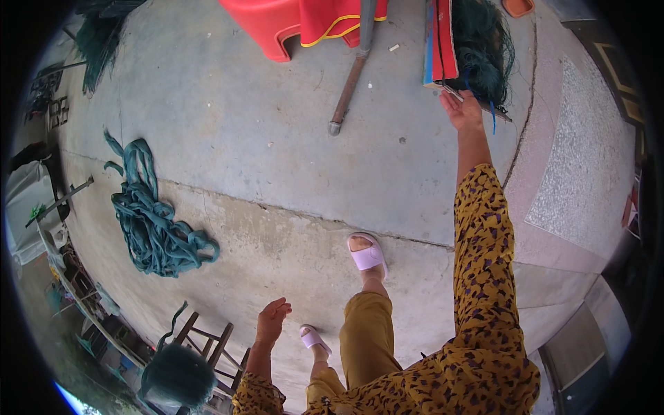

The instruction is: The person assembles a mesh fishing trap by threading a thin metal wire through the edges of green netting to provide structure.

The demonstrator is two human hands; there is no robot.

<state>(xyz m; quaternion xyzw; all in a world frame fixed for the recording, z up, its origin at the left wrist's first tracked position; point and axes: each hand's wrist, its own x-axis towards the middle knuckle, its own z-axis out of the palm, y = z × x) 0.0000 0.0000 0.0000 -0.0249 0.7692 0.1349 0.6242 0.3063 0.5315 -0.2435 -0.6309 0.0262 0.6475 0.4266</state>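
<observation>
R hand (462, 107) is stretched out to the far right, at the near end of a long box (444, 45) w/ red and blue sides. Dark green netting (486, 48) fills the box in a loose tangle. Fingers are partly extended, bent a bit toward a thin rod (501, 114) along that end; can't tell if they grip it or just touch, since the hand covers the contact. A blue cord (494, 123) hangs just right of the hand.

L hand (273, 320) is low, near side, a bit left of centre, over the floor (311, 166): fingers loosely curled, nothing visible in it.

Step in hand: prob. reaching for, or taking hold of, the box's near end, one-handed, arm almost straight. Next move calls for a sure hold on rod or box edge, w/ fingers kept clear of loose strands, which could snag; a step closer would ease the reach.

Elsewhere: a teal net bundle (162, 225) lies heaped on the floor, left; a red stool (266, 28) stands far, approx. centre, w/ a metal pole (349, 93) just right of it. Near left, a green net roll (178, 377) is by a wooden stool (223, 344).
</observation>
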